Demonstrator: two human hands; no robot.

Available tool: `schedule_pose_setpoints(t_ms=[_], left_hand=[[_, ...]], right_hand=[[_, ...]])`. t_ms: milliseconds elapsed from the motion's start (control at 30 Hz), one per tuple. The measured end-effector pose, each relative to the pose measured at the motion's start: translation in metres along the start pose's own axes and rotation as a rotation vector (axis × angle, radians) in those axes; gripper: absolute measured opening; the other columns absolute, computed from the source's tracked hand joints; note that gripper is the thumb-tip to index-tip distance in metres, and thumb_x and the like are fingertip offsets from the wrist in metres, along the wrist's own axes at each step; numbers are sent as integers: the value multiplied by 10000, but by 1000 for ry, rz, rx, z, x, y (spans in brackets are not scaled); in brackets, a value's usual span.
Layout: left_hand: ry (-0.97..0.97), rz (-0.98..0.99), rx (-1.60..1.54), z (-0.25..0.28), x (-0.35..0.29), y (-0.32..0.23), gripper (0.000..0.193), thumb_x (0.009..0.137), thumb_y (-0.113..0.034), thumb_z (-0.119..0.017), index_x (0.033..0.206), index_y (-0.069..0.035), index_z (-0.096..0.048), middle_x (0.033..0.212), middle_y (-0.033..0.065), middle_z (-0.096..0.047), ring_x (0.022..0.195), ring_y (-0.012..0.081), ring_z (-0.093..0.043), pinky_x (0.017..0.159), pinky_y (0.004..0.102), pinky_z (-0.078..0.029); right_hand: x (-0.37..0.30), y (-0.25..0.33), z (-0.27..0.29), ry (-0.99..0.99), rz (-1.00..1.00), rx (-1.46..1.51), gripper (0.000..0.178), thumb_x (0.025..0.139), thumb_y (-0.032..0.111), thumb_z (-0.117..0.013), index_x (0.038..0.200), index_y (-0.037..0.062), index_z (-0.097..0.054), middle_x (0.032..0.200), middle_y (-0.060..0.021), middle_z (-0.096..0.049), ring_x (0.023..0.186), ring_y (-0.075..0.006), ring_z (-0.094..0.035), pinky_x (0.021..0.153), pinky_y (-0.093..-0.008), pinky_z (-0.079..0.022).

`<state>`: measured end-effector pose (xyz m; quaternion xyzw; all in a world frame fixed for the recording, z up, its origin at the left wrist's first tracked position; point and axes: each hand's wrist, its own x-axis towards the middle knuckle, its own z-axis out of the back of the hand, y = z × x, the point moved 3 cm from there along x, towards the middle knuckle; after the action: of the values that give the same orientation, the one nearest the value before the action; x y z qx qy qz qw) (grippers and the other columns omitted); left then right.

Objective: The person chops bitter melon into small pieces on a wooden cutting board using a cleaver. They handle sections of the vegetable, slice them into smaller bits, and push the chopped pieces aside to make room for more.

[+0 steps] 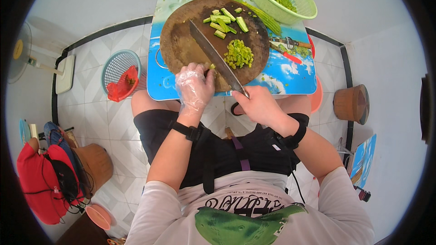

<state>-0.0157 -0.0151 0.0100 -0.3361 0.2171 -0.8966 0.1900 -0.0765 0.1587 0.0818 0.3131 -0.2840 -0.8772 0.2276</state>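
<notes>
My right hand (259,104) is wrapped round the handle of a long, broad kitchen knife (213,52). The blade lies slantwise over a round wooden chopping board (181,22), its tip toward the far left. In a clear plastic glove, my left hand (195,84) has its fingers curled on green vegetable pieces (212,66) at the board's near edge, left of the blade; the hand mostly hides them. Right of the knife sits a heap of diced green vegetable (238,54). Farther back lie several cut green vegetable sticks (221,20).
A pale green colander (309,7) with chopped greens stands at the table's far right, beside a long ridged green gourd (268,20). Right of the board lies a red-handled tool (291,57). On the floor at left is a grey-blue basket (120,59) with a red bag (121,86).
</notes>
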Motion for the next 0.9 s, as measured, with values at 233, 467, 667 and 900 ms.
schedule_pose_setpoints(t_ms=[233, 467, 667, 900], left_hand=[[-1, 0, -5, 1, 0, -1, 133, 797, -179, -787, 890, -95, -743, 842, 103, -665, 826, 338, -641, 725, 467, -482], [-2, 2, -11, 1, 1, -1, 132, 799, -187, -787, 873, -94, -731, 846, 102, -665, 841, 336, -642, 736, 463, -480], [13, 2, 12, 2, 1, 0, 142, 800, -194, -789, 878, -92, -730, 854, 101, -668, 844, 335, -641, 739, 463, -479], [38, -2, 8, -2, 0, 1, 139, 800, -203, -771, 890, -102, -739, 892, 89, -677, 873, 317, -642, 762, 457, -471]], right_hand=[[1, 0, 1, 13, -1, 12, 446, 984, 346, -610, 819, -62, -686, 730, -293, -657, 750, -489, -659, 697, -514, -525], [-8, -5, 5, 120, -84, 36, 455, 1002, 332, -573, 828, -75, -679, 680, -286, -640, 677, -469, -658, 670, -495, -529], [-36, -18, 7, 205, -150, 75, 469, 1039, 322, -531, 770, -50, -625, 515, -144, -579, 444, -280, -616, 501, -422, -504], [-50, -23, 13, 228, -177, 61, 480, 1046, 315, -514, 722, -30, -587, 513, -135, -561, 445, -264, -601, 491, -412, -491]])
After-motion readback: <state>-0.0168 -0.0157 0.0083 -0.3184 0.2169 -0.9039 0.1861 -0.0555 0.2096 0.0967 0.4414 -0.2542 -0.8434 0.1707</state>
